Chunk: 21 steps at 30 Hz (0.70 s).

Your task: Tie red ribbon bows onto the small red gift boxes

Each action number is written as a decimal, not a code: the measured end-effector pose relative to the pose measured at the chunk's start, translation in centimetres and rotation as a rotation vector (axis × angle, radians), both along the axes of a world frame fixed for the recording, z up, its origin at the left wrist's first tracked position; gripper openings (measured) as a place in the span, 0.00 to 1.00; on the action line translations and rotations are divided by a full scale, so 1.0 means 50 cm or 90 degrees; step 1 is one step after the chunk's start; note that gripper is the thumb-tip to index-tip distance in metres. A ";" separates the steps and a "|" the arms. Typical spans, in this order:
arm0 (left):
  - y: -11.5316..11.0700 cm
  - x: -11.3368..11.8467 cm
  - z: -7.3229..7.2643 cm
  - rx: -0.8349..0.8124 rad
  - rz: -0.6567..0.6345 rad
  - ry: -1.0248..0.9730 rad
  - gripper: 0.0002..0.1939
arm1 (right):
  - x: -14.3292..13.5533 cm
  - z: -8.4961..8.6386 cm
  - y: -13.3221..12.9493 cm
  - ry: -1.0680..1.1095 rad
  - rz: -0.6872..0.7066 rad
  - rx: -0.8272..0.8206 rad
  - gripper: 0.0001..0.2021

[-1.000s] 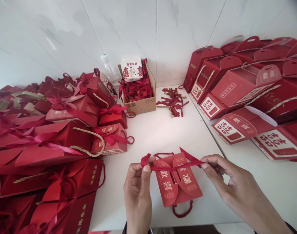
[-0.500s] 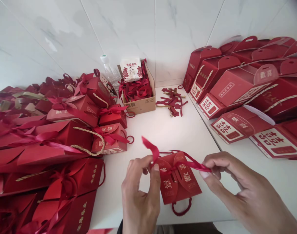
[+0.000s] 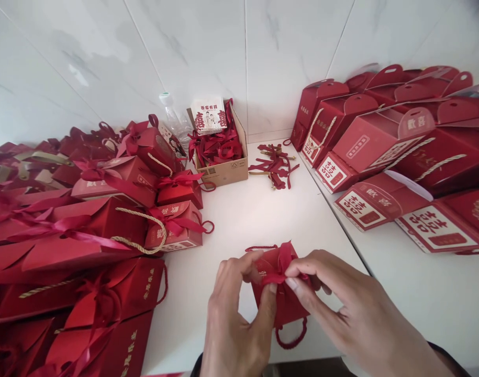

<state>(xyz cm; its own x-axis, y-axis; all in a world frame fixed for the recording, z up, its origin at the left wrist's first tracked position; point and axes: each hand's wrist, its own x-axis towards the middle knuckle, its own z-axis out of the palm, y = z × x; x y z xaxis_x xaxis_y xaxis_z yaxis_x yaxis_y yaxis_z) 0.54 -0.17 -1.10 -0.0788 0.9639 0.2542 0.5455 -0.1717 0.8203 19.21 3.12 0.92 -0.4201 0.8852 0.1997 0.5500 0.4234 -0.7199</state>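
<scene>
A small red gift box [image 3: 290,306] with a rope handle at each end lies on the white table near its front edge. Across its top runs a red ribbon [image 3: 285,256]. My left hand [image 3: 239,314] pinches the ribbon over the left part of the lid. From the other side, my right hand [image 3: 341,298] pinches the ribbon close to the middle of the box. The fingertips of both hands are almost together, and they hide most of the lid and the crossing of the ribbon.
Many red boxes with ribbon bows [image 3: 101,225] crowd the left side. Red boxes without bows [image 3: 384,136] stand along the right. At the back are a cardboard box [image 3: 223,173] of ribbons and cards, a clear plastic bottle [image 3: 172,115] and a loose ribbon pile [image 3: 276,165].
My right hand has moved left, bringing its ribbon end to the middle of the box. The left hand has shifted slightly right and down, and its upright ribbon tail is now folded inward.
</scene>
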 end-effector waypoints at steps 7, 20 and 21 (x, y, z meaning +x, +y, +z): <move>-0.006 0.006 0.014 -0.092 0.013 -0.187 0.06 | 0.000 0.001 0.001 -0.010 -0.016 0.009 0.05; 0.020 0.020 -0.006 0.070 -0.071 -0.326 0.08 | 0.011 0.003 0.012 -0.016 -0.025 0.044 0.07; 0.021 0.022 -0.007 0.076 -0.069 -0.329 0.07 | 0.013 0.005 0.013 -0.014 -0.020 0.050 0.08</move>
<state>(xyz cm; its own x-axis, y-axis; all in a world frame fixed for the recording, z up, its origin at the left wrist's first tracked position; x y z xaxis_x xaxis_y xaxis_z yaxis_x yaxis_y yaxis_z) 1.62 0.89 -1.45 -0.1234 0.9405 0.3167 0.0504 -0.3128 0.9485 19.84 3.77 1.17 -0.3979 0.8799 0.2596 0.5791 0.4604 -0.6728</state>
